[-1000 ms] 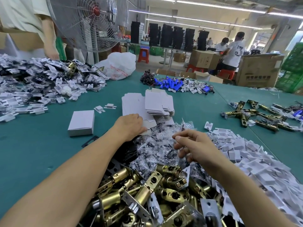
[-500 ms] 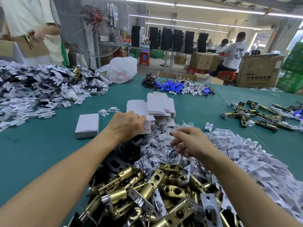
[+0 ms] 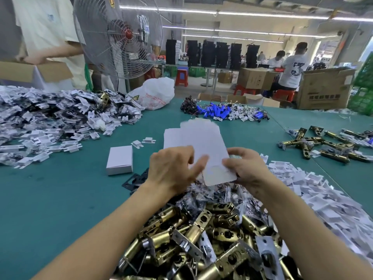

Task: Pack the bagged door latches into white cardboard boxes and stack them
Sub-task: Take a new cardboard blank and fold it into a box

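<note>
Left hand [image 3: 173, 172] and right hand [image 3: 249, 168] each pinch the flat white cardboard box blank [image 3: 210, 150] at its near end, probably to fold it open, right above the clear-bagged door latches [image 3: 214, 196].

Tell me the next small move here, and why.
Probably fold the blank open into a box: the left hand and right hand both pinch it above the latches, it looks flat, and neither grip holds a latch.

Bare bench [image 3: 50, 209] strip at left, between far parts heap [image 3: 50, 122] and near latch pile [image 3: 201, 235], broken by closed white box [image 3: 120, 162]. Blocked at right by card heap [image 3: 327, 201].
</note>
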`<state>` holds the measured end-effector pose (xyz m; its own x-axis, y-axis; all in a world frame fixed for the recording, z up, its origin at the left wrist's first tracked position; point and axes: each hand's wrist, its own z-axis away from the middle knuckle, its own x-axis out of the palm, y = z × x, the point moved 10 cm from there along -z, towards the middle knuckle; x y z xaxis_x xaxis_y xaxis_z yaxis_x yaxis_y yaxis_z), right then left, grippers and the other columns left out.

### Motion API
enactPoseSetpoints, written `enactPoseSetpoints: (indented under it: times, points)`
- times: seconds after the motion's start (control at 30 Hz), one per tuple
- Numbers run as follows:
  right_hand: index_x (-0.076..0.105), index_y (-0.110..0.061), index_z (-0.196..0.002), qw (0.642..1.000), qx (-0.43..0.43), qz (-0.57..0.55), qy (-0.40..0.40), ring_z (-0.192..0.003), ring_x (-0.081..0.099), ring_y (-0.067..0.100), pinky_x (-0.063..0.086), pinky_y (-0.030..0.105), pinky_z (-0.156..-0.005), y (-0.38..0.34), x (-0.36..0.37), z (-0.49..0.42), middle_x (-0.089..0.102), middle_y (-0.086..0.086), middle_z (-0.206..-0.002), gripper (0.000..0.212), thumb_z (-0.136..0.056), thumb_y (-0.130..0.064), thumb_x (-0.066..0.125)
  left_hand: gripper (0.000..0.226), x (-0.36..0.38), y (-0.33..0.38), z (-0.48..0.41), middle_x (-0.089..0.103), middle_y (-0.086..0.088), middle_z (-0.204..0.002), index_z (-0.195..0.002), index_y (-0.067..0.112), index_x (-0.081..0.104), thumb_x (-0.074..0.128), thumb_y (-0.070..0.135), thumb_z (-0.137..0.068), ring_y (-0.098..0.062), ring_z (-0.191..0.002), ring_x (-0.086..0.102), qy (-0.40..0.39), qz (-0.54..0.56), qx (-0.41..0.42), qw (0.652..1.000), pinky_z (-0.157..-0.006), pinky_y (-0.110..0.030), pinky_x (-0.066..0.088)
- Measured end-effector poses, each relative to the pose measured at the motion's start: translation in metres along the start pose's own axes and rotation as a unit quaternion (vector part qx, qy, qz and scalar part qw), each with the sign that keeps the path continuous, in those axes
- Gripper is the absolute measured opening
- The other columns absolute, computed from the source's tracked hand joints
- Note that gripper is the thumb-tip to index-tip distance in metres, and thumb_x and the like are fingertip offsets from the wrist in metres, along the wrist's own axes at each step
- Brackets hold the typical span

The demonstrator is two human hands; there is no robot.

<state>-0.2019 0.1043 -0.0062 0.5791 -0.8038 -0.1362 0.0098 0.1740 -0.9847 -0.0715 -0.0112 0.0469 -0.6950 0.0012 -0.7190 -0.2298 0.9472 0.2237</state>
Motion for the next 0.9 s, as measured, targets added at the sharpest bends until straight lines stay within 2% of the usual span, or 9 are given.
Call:
enactPoseSetpoints:
  times: [0.1,0.17,0.23,0.33,0.43,0.5,0.6,0.73,0.9]
  points:
    - [0.062,-0.020,-0.088,0.991,-0.117,0.061,0.002,-0.076,0.067,0.017,0.056,0.032,-0.066,-0.022,0.005,0.010,0.071,0.006,-0.088,0.026,-0.086,0.006,0.065,0.100,0.036,-0.036,0.009,0.059,0.011,-0.108,-0.138,0.026,0.040,0.049,0.090,-0.061,-0.016,-0.097,0.059,-0.107,0.249,-0.287,0.919,-0.079,-0.036,0.046]
    - [0.064,-0.022,-0.086,0.973,-0.198,0.113,-0.038,-0.078,0.066,0.011,0.057,0.027,-0.070,-0.039,0.024,0.025,0.070,-0.001,-0.083,0.027,-0.083,0.005,0.068,0.119,0.054,-0.027,0.011,0.059,0.010,-0.124,-0.147,0.036,0.021,0.073,0.080,-0.050,-0.014,-0.107,0.061,-0.114,0.438,-0.336,0.826,-0.082,-0.033,0.048]
    - [0.064,-0.019,-0.085,0.950,-0.262,0.153,-0.067,-0.074,0.066,0.010,0.057,0.026,-0.069,-0.052,0.039,0.039,0.069,-0.003,-0.078,0.025,-0.080,0.005,0.068,0.122,0.051,-0.024,0.009,0.072,0.013,-0.105,-0.142,0.034,0.023,0.082,0.071,-0.041,-0.008,-0.097,0.069,-0.058,0.510,-0.331,0.792,-0.077,-0.026,0.054]
    - [0.066,-0.014,-0.090,0.939,-0.282,0.179,-0.079,-0.073,0.068,0.012,0.059,0.033,-0.072,-0.055,0.045,0.049,0.070,0.000,-0.079,0.021,-0.079,0.003,0.069,0.106,0.039,-0.028,0.011,0.071,0.022,-0.086,-0.128,0.034,0.038,0.083,0.067,-0.038,0.010,-0.083,0.067,-0.002,0.511,-0.313,0.801,-0.072,-0.016,0.050]
    - [0.068,-0.016,-0.104,0.939,-0.237,0.185,-0.166,-0.084,0.072,0.016,0.060,0.035,-0.079,-0.040,0.047,0.053,0.073,0.003,-0.094,0.025,-0.082,-0.006,0.075,0.091,0.030,-0.028,0.016,0.065,0.016,-0.110,-0.112,0.036,0.049,0.086,0.062,-0.033,0.013,-0.092,0.063,-0.002,0.512,-0.295,0.807,-0.075,-0.011,0.049]
    - [0.069,-0.023,-0.108,0.944,-0.228,0.148,-0.187,-0.093,0.072,0.014,0.059,0.031,-0.082,-0.039,0.035,0.056,0.074,0.000,-0.103,0.030,-0.081,-0.019,0.079,0.103,0.027,-0.027,0.020,0.064,0.012,-0.120,-0.123,0.031,0.049,0.090,0.059,-0.033,0.004,-0.106,0.062,-0.026,0.499,-0.280,0.820,-0.091,-0.018,0.049]
    - [0.068,-0.040,-0.106,0.956,-0.273,0.040,-0.098,-0.101,0.070,0.010,0.057,0.024,-0.079,-0.052,0.001,0.059,0.072,-0.010,-0.112,0.029,-0.078,-0.035,0.070,0.115,0.020,-0.022,0.026,0.059,0.015,-0.128,-0.134,0.028,0.044,0.093,0.059,-0.035,-0.001,-0.116,0.058,-0.056,0.439,-0.243,0.863,-0.097,-0.023,0.046]
    - [0.055,-0.057,-0.123,0.936,-0.326,0.024,-0.129,-0.111,0.066,0.007,0.054,0.020,-0.088,-0.059,0.016,0.068,0.059,-0.023,-0.129,0.045,-0.088,-0.031,0.067,0.111,0.016,-0.011,0.027,0.055,0.022,-0.127,-0.137,0.038,0.039,0.096,0.053,-0.042,0.006,-0.117,0.053,-0.069,0.362,-0.201,0.908,-0.091,-0.025,0.048]
    - [0.058,-0.049,-0.124,0.924,-0.347,0.026,-0.156,-0.104,0.070,0.018,0.059,0.039,-0.088,-0.065,0.024,0.073,0.066,-0.013,-0.124,0.049,-0.088,-0.018,0.068,0.136,0.017,0.004,0.026,0.036,0.019,-0.152,-0.148,0.057,0.005,0.098,0.048,-0.049,-0.004,-0.139,0.037,-0.164,0.336,-0.132,0.918,-0.110,-0.036,0.041]
